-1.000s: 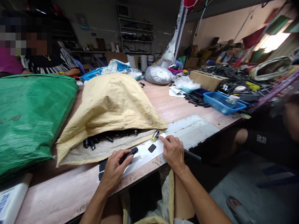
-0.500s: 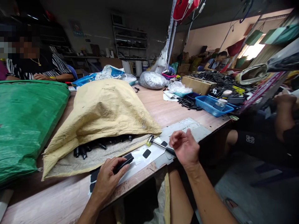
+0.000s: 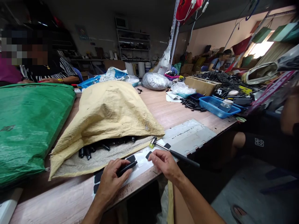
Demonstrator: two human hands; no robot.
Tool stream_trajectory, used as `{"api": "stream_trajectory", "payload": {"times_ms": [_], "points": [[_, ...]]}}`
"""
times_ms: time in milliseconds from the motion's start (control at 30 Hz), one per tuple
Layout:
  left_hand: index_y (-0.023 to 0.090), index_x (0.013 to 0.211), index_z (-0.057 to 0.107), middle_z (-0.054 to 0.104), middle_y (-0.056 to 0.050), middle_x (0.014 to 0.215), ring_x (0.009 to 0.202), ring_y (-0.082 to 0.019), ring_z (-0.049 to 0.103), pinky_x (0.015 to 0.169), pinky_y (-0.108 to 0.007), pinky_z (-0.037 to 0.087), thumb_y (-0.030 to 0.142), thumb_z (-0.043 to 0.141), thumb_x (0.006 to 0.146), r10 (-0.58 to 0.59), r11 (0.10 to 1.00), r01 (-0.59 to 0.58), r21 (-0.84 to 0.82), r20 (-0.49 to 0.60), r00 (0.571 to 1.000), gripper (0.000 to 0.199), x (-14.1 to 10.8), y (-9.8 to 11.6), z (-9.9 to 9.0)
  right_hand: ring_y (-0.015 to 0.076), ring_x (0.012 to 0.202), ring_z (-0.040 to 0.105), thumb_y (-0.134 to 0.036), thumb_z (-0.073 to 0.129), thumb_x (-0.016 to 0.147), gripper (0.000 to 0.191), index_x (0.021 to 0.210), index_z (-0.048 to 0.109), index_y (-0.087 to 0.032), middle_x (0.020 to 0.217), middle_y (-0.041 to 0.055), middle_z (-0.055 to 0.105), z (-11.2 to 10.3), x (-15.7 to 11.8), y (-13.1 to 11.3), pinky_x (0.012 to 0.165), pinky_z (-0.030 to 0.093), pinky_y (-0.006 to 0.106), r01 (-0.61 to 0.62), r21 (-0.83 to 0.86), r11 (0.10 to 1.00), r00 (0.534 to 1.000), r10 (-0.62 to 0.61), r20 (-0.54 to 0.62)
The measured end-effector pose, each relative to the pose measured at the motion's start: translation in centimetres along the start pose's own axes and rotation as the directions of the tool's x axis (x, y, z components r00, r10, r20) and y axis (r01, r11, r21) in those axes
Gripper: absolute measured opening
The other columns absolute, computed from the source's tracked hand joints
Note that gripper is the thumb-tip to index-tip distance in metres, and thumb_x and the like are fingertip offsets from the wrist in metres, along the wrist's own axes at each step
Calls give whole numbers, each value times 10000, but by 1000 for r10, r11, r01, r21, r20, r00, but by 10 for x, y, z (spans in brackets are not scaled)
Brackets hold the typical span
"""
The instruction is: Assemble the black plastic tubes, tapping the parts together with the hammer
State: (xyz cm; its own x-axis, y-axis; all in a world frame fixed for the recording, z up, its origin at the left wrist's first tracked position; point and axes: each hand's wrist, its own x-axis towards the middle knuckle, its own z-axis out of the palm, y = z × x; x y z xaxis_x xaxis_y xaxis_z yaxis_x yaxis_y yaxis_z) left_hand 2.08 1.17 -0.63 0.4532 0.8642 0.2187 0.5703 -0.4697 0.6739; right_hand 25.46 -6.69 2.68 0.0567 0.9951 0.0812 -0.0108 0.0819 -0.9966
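Observation:
My left hand is wrapped round a black cylindrical part at the front edge of the table. My right hand is bent over the white sheet, its fingertips at a black rounded-square pad; whether they grip it is hidden. Just behind that hand lies a hammer with a yellow-tipped metal head and a black handle. Behind both hands, a yellow woven sack lies with its mouth open, and black parts show inside.
A green sack fills the left side. Farther right are a flat grey plate, a blue tray with a jar, loose black parts and a cardboard box. One person sits across the table; another's knee shows at right.
My right hand has moved left and down from beside the hammer handle to the black pad, its fingers now curled inward. My left hand still holds the black part. The view has shifted slightly.

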Motion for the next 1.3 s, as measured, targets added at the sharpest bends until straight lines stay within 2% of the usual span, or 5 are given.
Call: {"api": "stream_trajectory", "payload": {"times_ms": [133, 400, 833, 1067, 1300], "points": [[285, 947, 758, 721, -39, 919, 893, -266, 639, 806, -387, 516, 492, 701, 810, -3, 1000, 3, 21, 0, 1000, 254, -1, 1, -1, 81, 441, 366, -556, 548, 930, 406, 1104, 617, -196, 575, -65, 488, -36, 34, -34, 399, 290, 201, -59, 425, 903, 994, 91, -56], [273, 959, 742, 713, -39, 921, 894, -260, 614, 832, -401, 486, 445, 683, 822, -33, 999, 32, 21, 24, 999, 228, 1, 5, -1, 81, 498, 430, -362, 290, 1014, 199, 1056, 443, -242, 711, -34, 534, -187, 104, -91, 435, 380, 152, 196, 557, 807, 682, 295, -669], [246, 931, 719, 712, -16, 909, 914, -231, 588, 866, -379, 432, 238, 707, 772, -35, 999, 35, 2, -2, 999, 160, -2, 21, -3, 131, 604, 513, -486, 666, 855, 340, 1024, 713, -194, 711, 3, 606, -19, 25, 12, 551, 429, 266, 41, -314, 948, 971, -113, -212], [224, 969, 703, 704, -39, 898, 885, -214, 604, 822, -342, 454, 269, 684, 837, 48, 990, -51, -130, -27, 998, 141, -24, 50, -11, 162, 773, 630, -297, 542, 944, 216, 1021, 709, -185, 912, 56, 722, -5, 25, 31, 764, 485, 305, 290, -645, 707, 943, -327, 65], [250, 1020, 711, 733, -5, 849, 744, -172, 650, 697, -264, 470, 299, 647, 832, -48, 990, 102, -96, 449, 892, 204, -87, 84, 34, 157, 758, 640, -282, 559, 933, 185, 1001, 704, -190, 893, 45, 726, -8, 25, 32, 738, 488, 289, 298, -619, 727, 943, -326, 70]]}}
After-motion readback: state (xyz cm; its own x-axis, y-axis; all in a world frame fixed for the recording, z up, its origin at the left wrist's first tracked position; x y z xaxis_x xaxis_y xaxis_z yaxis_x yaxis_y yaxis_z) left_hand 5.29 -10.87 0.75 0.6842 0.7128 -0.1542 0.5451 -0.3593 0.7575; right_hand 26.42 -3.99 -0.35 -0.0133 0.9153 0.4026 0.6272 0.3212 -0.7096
